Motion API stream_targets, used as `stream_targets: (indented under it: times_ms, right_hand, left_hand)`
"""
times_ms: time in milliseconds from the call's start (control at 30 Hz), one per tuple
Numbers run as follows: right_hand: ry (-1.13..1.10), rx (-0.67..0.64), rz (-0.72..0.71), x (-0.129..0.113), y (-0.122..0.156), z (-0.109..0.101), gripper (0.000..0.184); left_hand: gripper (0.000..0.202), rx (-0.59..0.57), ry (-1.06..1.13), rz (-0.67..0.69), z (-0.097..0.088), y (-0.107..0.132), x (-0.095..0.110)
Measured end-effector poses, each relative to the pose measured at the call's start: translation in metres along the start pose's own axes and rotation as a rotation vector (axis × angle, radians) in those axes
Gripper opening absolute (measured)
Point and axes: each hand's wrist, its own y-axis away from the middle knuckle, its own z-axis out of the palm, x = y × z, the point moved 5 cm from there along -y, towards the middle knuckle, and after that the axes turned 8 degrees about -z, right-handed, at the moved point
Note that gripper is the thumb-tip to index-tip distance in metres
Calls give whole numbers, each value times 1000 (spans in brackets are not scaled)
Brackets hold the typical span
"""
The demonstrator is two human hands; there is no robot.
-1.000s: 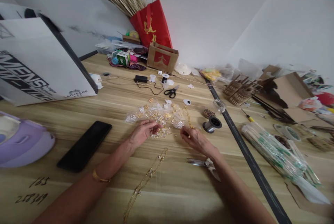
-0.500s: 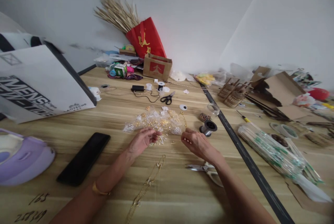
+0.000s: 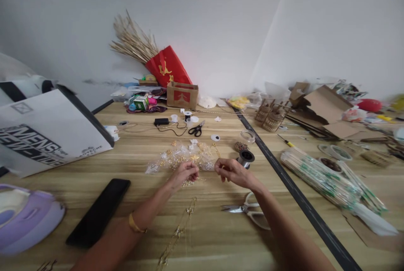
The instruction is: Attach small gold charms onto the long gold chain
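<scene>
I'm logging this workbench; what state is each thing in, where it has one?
Left hand: fingers curled, grip unclear
Right hand: fingers curled, grip unclear
Gold chain: laid out lengthwise
White-handled scissors: handles spread
Black-handled scissors: blade gap unclear
Phone: flat, screen dark
Wire spool: standing on end
Red bag: leaning, stalks sticking out
Paper bag: upright, top open
Cardboard box: flaps open

The person's left hand [image 3: 186, 172] and right hand [image 3: 232, 171] are both bare, and so are the left forearm [image 3: 118, 241] and right forearm [image 3: 280, 222] — slim near the hands, broader farther back. 1 bracelet [image 3: 135, 224] circles the left forearm, partway along it — gold-coloured, smooth and softly shiny, wide on 1 side and tapering to a thin strip on the other; any finer pattern is too small to tell
</scene>
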Motion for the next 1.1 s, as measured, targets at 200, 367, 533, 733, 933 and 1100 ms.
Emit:
stream_targets:
  times_ms: [200, 367, 533, 733, 933, 1100]
  right_hand:
    - [-322, 25, 21, 3, -2, -5, 29]
    - [-361, 64, 27, 3, -3, -9, 32]
    - [-381, 96, 11, 3, -3, -11, 30]
    - [-64, 273, 24, 5, 0, -19, 19]
    - [374, 336, -208, -27, 7, 4, 23]
    - [428, 73, -216, -30, 2, 44, 29]
  left_hand:
    - [27, -3, -115, 75, 19, -8, 8]
    - [25, -119, -151, 142, 40, -10, 19]
    - [24, -212, -70, 135, 50, -16, 12]
    - [25, -233, 43, 81, 45, -9, 8]
    - [26, -168, -90, 90, 30, 10, 10]
    - [28, -171, -123, 114, 24, 20, 4]
